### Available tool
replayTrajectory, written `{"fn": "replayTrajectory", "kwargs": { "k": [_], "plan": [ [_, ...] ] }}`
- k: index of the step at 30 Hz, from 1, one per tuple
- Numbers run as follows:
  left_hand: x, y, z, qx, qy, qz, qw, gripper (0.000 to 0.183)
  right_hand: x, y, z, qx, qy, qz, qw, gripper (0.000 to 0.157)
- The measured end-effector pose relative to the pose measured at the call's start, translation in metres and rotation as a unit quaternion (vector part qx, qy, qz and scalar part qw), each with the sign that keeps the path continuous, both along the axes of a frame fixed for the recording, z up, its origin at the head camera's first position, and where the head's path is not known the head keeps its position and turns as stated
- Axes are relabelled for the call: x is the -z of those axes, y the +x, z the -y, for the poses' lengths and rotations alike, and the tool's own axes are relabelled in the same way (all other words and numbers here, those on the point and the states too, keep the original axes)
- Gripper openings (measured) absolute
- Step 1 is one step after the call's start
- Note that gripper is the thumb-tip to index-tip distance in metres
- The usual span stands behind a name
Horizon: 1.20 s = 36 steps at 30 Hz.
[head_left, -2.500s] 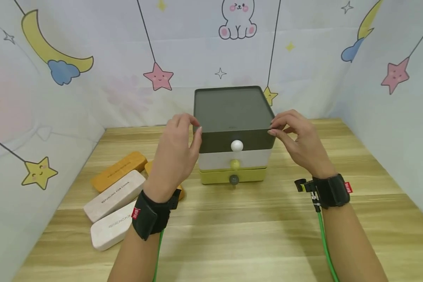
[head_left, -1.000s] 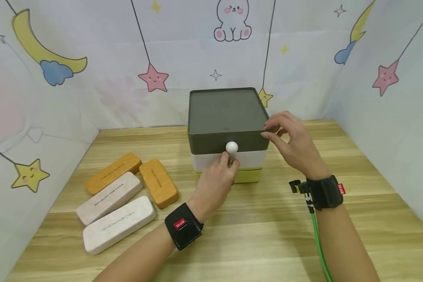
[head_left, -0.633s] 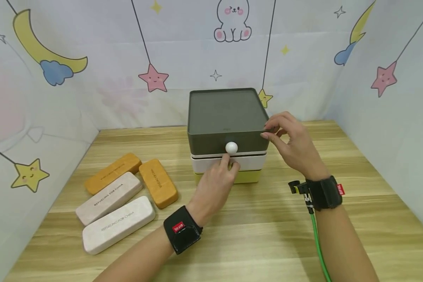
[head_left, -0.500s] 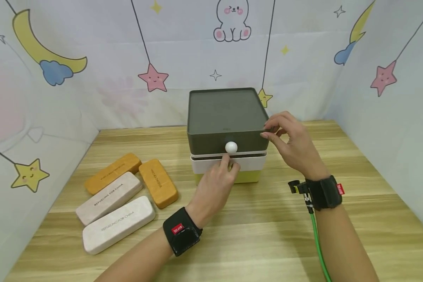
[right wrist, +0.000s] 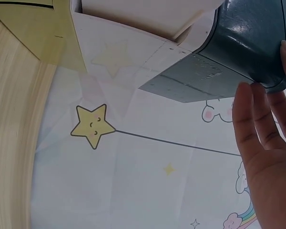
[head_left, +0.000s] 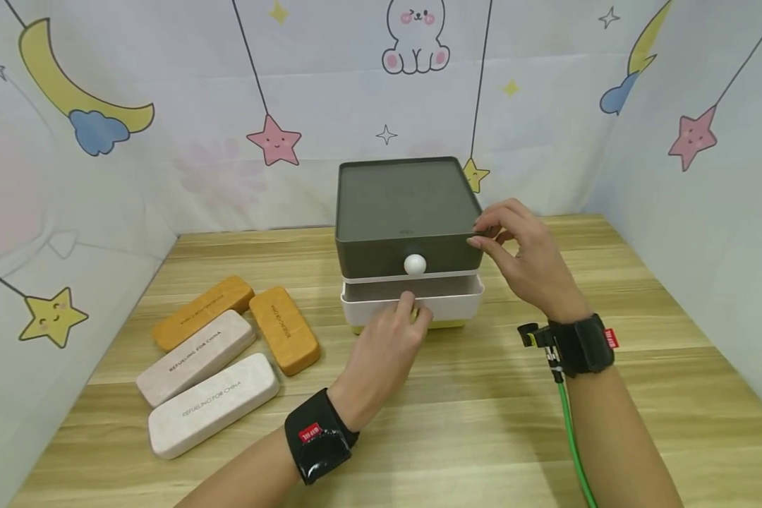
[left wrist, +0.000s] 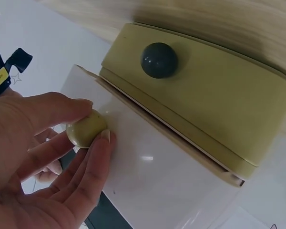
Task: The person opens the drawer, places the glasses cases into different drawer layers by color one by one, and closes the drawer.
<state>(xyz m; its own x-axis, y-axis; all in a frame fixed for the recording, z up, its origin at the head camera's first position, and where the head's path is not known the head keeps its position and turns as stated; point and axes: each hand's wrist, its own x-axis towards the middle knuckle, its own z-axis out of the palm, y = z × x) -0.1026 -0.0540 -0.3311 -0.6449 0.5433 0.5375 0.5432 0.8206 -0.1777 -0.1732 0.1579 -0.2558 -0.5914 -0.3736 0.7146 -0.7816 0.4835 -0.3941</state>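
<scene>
A stacked desktop drawer box [head_left: 406, 201] stands on the table, with a dark grey tier on top, white in the middle and yellow below. My left hand [head_left: 384, 349] pinches the round yellow knob [left wrist: 86, 130] of the white drawer [head_left: 454, 307] between thumb and fingers. That drawer is partly pulled out, and a strip of its inside shows behind its front. My right hand [head_left: 523, 261] grips the front right corner of the dark top tier, thumb in front and fingers at the side. A white knob [head_left: 415, 264] sits on the dark tier's front.
To the left lie two orange cases [head_left: 286, 330] and two whitish cases [head_left: 214, 406], lettered on top. The yellow drawer [left wrist: 205, 90] with its dark knob [left wrist: 159, 60] is closed beneath the white one. A patterned cloth wall [head_left: 330, 85] rises behind the wooden table [head_left: 482, 423].
My left hand has gone from the top tier's left corner to the yellow knob, and the white drawer has slid out toward me. My right hand has kept its grip on the right corner.
</scene>
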Motion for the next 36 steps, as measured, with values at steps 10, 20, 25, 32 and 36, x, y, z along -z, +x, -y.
{"fn": "replayTrajectory", "kwargs": {
  "k": [10, 20, 25, 32, 36],
  "plan": [
    [-0.004, 0.017, 0.000, 0.011, -0.009, 0.015, 0.9998, 0.029, 0.021, -0.025, -0.011, 0.006, -0.002, -0.011, 1.000, 0.016],
    [-0.006, 0.034, 0.000, 0.018, -0.014, 0.020, 0.9995, 0.029, 0.020, -0.023, -0.009, 0.014, -0.002, -0.012, 1.000, 0.013],
    [-0.006, 0.043, -0.002, 0.020, -0.016, 0.016, 0.9996, 0.029, 0.019, -0.022, -0.009, 0.014, -0.004, -0.014, 1.000, 0.012],
    [-0.008, 0.054, -0.004, 0.019, -0.018, 0.032, 0.9992, 0.030, 0.020, -0.024, -0.009, 0.018, -0.001, -0.018, 1.000, 0.012],
    [-0.008, 0.060, -0.004, 0.020, -0.019, 0.036, 0.9990, 0.030, 0.020, -0.023, -0.009, 0.016, -0.002, -0.018, 1.000, 0.013]
  ]
}}
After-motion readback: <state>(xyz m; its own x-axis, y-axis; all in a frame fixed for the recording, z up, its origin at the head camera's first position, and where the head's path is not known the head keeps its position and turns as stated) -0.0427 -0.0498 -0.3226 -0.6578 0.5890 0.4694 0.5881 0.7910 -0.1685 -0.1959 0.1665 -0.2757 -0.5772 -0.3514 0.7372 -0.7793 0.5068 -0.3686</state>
